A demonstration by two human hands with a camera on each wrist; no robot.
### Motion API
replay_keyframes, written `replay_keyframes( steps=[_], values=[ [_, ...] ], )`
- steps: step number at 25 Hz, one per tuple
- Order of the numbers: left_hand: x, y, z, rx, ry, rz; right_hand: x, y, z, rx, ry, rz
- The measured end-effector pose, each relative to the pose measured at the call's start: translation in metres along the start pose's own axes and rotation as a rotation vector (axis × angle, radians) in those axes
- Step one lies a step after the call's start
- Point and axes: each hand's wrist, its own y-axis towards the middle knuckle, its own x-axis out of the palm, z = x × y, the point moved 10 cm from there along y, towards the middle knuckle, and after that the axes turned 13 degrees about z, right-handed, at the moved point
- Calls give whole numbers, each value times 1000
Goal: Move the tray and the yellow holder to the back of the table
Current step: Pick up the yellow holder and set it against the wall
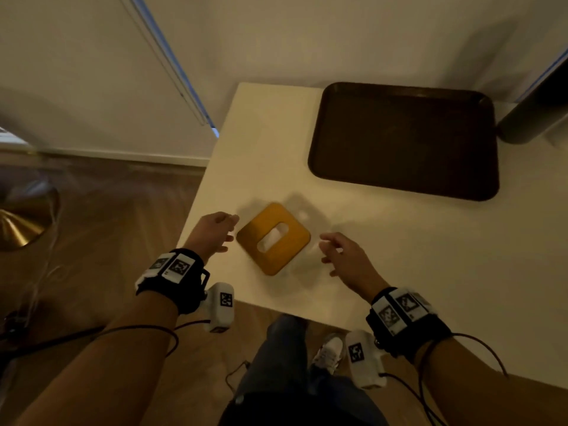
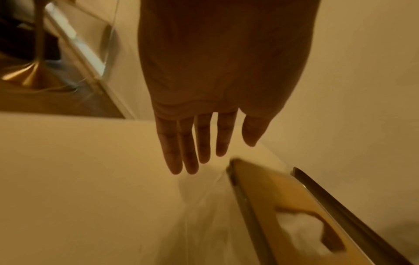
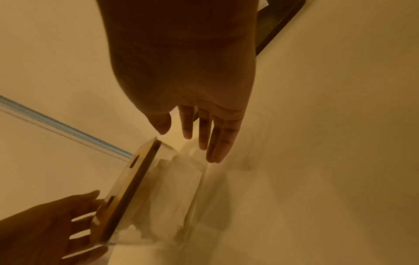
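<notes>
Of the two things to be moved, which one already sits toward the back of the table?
The dark brown tray, by the far edge; the yellow holder stands near the front, between both open hands.

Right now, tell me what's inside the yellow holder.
Through the slot in the yellow holder's lid, white tissue shows. The right wrist view shows more through its clear wall. How full it is cannot be told.

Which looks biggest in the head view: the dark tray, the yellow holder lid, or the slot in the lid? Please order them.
1. Dark tray, clearly the largest, although it lies farthest from the camera.
2. Yellow holder lid.
3. Slot in that lid, the smallest.
</notes>
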Motion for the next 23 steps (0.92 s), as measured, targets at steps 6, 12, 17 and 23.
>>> replay_keyframes(
  steps=[6,12,17,23],
  values=[
    [7,-21,-17,-109,-145,31,8,3,-19,-99,-16,41],
    [18,-20,-18,-170,-212,-65,28,8,-27,-44,38,47],
    [9,25,16,-157,-242,-80,35,42,-62,-56,62,132],
    [-5,112,91,-113,-262,-62,46,116,-130,-80,94,197]
  ],
)
